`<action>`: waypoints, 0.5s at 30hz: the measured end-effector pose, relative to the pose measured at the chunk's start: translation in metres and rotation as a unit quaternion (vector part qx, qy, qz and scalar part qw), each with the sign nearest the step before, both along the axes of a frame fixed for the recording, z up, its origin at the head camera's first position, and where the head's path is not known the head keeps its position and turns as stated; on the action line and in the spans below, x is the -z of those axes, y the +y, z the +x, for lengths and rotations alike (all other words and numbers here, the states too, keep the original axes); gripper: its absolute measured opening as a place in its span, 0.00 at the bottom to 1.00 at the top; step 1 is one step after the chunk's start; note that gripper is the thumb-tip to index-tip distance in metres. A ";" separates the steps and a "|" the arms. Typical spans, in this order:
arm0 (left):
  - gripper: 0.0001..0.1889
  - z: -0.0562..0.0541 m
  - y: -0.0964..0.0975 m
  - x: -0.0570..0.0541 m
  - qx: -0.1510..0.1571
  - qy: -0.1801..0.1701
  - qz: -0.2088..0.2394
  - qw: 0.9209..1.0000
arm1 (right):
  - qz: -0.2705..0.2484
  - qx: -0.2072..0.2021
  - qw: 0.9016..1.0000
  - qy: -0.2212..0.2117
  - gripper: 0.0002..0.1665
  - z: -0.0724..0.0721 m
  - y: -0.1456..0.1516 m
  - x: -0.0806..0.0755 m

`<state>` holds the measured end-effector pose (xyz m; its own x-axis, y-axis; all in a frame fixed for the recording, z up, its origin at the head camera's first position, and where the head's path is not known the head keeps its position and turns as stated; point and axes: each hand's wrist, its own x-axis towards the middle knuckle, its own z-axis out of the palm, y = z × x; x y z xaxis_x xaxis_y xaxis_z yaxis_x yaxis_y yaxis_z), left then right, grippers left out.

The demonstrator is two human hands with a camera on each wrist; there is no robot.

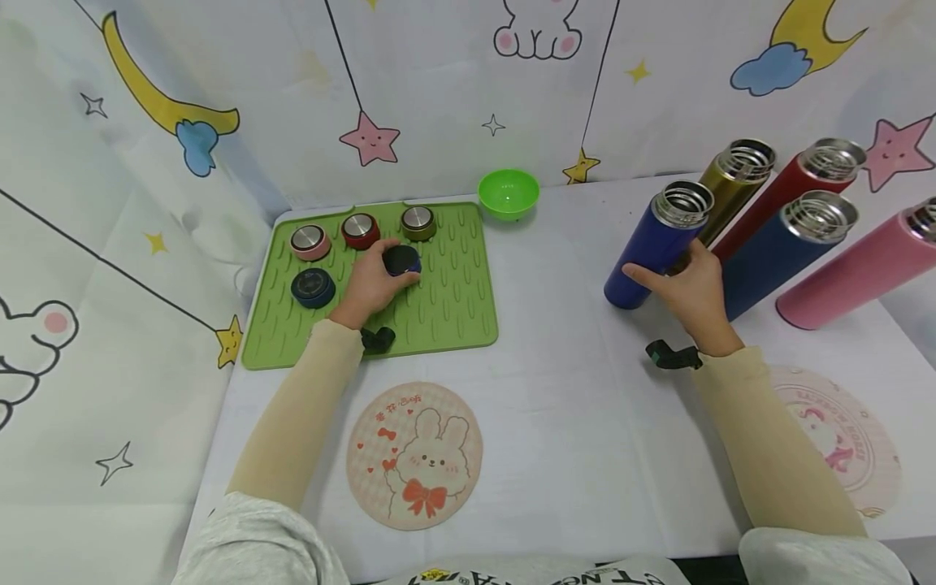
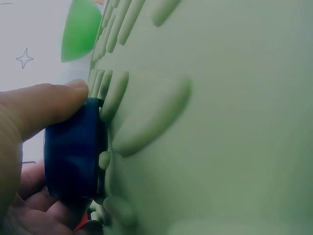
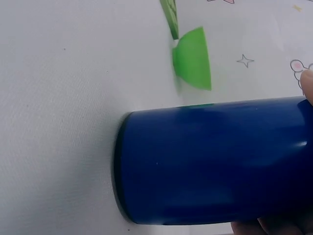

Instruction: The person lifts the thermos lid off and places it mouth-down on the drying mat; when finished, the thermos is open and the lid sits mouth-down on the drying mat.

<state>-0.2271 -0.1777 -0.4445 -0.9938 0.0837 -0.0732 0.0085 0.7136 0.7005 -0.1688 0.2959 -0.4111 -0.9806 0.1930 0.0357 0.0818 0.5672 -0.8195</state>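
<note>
My left hand (image 1: 374,280) grips a dark blue bottle lid (image 1: 401,260) by its sides, low over the green ribbed mat (image 1: 457,325). In the left wrist view the thumb lies along one side of the lid (image 2: 73,149), with curled fingers on the other. On the right, my right hand (image 1: 691,296) holds a blue thermos bottle (image 1: 651,244), which stands upright with its steel mouth uncovered. The right wrist view shows the thermos base (image 3: 195,166) at the white tabletop. Around the left hand sit a pink lid (image 1: 310,243), a red lid (image 1: 360,231), an olive lid (image 1: 418,223) and a navy lid (image 1: 313,288).
Behind and beside the right hand stand lidless thermoses: gold (image 1: 738,183), red (image 1: 804,187), navy (image 1: 775,252) and pink (image 1: 855,268). A green bowl (image 1: 508,195) is at the back. A rabbit coaster (image 1: 414,455) lies in front; another round coaster (image 1: 870,431) is partly under the right forearm.
</note>
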 end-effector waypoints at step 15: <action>0.48 0.019 0.005 -0.011 -0.006 0.025 0.006 1.000 | -0.002 0.004 0.999 0.041 0.52 0.033 -0.005 -0.004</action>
<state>-0.2079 -0.1730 -0.4340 -0.9972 0.0721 -0.0220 0.0354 0.7055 0.7079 -0.1359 0.2905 -0.4073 -0.9730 0.2007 0.1141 0.0192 0.5629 -0.8263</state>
